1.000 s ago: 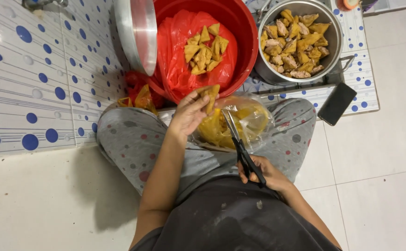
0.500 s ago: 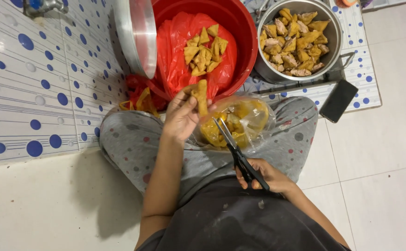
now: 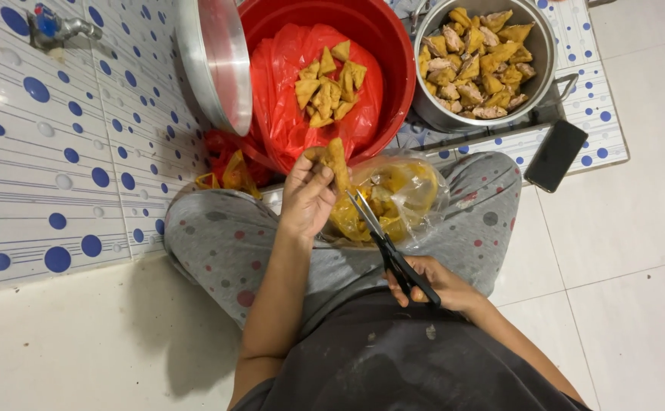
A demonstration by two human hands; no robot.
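My left hand (image 3: 307,196) pinches a golden fried tofu piece (image 3: 335,160) upright above a clear plastic bag (image 3: 405,196) of more fried tofu resting on my lap. My right hand (image 3: 439,285) grips black-handled scissors (image 3: 384,240); their blades are slightly parted and point up toward the held piece without touching it. Beyond my knees stands a red basin (image 3: 378,46) lined with a red plastic bag (image 3: 287,91) that carries a small heap of cut triangular tofu pieces (image 3: 328,82).
A metal pot (image 3: 485,61) full of stuffed tofu stands at the upper right. A round metal lid (image 3: 214,65) leans on the basin's left rim. A dark phone (image 3: 555,154) lies on the dotted mat. A dotted tile wall with a tap (image 3: 58,27) runs along the left.
My left hand has lifted a tofu piece out of the clear bag and turned it upright. The scissors have swung up toward it, blades slightly parted.
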